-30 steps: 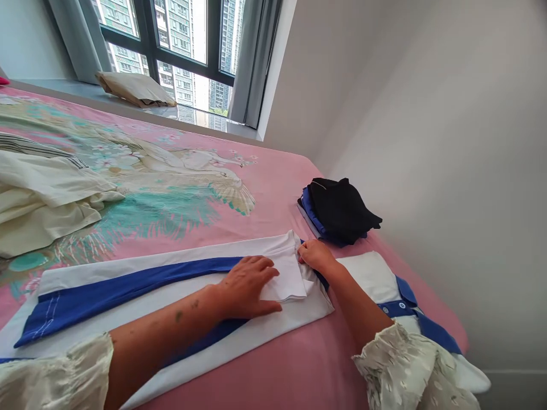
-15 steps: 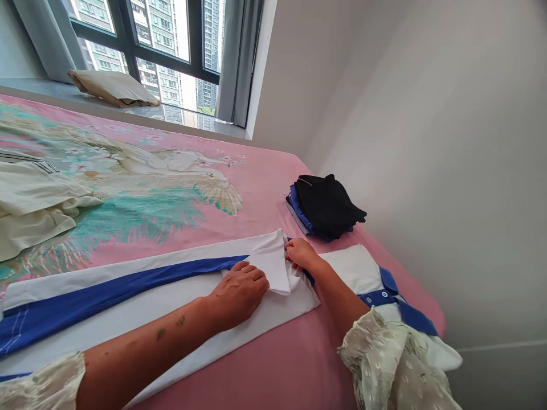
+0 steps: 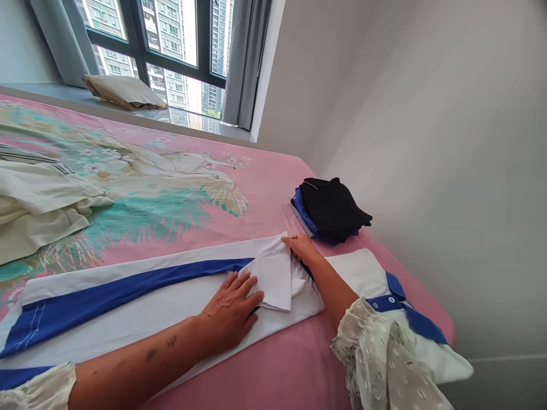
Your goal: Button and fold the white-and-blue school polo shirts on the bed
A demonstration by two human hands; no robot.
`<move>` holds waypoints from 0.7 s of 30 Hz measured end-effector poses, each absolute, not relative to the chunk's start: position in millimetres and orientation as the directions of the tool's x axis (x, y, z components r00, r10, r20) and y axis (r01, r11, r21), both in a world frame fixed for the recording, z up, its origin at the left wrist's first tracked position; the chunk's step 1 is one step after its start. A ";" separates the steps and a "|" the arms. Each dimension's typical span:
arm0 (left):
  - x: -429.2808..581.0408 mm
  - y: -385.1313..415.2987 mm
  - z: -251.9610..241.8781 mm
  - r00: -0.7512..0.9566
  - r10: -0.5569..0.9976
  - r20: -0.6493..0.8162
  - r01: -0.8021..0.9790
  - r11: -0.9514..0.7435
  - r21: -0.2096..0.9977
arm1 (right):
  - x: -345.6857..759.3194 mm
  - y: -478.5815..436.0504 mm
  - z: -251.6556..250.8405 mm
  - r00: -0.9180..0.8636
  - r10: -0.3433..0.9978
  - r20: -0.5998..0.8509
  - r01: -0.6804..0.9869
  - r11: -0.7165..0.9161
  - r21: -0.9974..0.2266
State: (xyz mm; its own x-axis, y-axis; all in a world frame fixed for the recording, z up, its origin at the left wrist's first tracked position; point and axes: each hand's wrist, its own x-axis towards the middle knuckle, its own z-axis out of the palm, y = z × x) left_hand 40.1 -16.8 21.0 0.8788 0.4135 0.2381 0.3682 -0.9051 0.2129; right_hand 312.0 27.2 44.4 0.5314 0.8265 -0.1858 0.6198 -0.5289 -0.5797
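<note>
A white garment with a broad blue stripe [image 3: 128, 296] lies stretched out on the pink bed. My left hand [image 3: 231, 310] lies flat on it with fingers spread, its fingertips on the edge of a folded white flap [image 3: 276, 279]. My right hand [image 3: 301, 247] rests on the far side of that flap, fingers stretched along the fabric. A white sleeve with blue button trim [image 3: 384, 296] of the same garment lies under my right forearm.
A folded stack of black and blue clothes [image 3: 331, 210] sits near the wall. Cream garments [image 3: 38, 205] are heaped at the left. A beige cushion [image 3: 123, 91] lies on the window sill. The bed's right edge runs close along the white wall.
My left hand has opened from curled to flat and slid back a little off the flap. My right hand has uncurled and now lies along the flap's far edge.
</note>
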 end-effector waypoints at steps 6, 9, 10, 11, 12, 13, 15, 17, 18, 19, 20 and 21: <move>39.9 -21.1 16.6 0.871 0.420 0.253 0.367 -0.901 0.233 | 306.4 35.4 40.3 0.543 0.835 -0.088 0.686 -0.502 -0.528; 36.9 -23.2 17.1 0.864 0.423 0.273 0.361 -0.898 0.250 | 302.7 33.6 40.0 0.573 0.820 -0.004 0.724 -0.508 -0.467; 35.1 -22.1 18.6 0.860 0.421 0.287 0.351 -0.898 0.266 | 300.7 32.7 40.7 0.587 0.809 0.017 0.728 -0.518 -0.449; 33.2 -19.5 20.9 0.853 0.422 0.306 0.340 -0.895 0.288 | 298.3 31.6 42.1 0.603 0.797 0.036 0.727 -0.531 -0.436; 31.1 -15.0 24.0 0.840 0.429 0.331 0.331 -0.890 0.315 | 295.2 30.3 44.1 0.620 0.783 0.054 0.723 -0.542 -0.428; 29.4 -8.4 27.5 0.818 0.447 0.362 0.327 -0.879 0.347 | 291.5 28.7 46.6 0.629 0.773 0.085 0.724 -0.542 -0.426; 27.4 10.4 34.6 0.758 0.511 0.406 0.342 -0.840 0.421 | 281.5 24.1 52.1 0.585 0.788 0.191 0.772 -0.470 -0.428; 27.9 33.4 39.0 0.703 0.595 0.390 0.381 -0.778 0.500 | 267.8 16.4 56.0 0.422 0.859 0.290 0.865 -0.286 -0.412; 28.7 44.7 39.6 0.687 0.634 0.355 0.411 -0.742 0.529 | 259.9 11.2 56.7 0.305 0.900 0.310 0.903 -0.171 -0.394; 29.4 55.1 39.1 0.684 0.665 0.300 0.451 -0.709 0.543 | 251.9 4.9 56.3 0.189 0.936 0.296 0.926 -0.069 -0.371; 29.9 63.9 37.8 0.689 0.687 0.231 0.498 -0.681 0.537 | 244.1 -2.3 55.3 0.092 0.966 0.242 0.939 -0.003 -0.344; 29.9 71.0 36.1 0.697 0.699 0.160 0.546 -0.663 0.513 | 237.1 -10.3 54.0 0.033 0.986 0.164 0.951 0.019 -0.308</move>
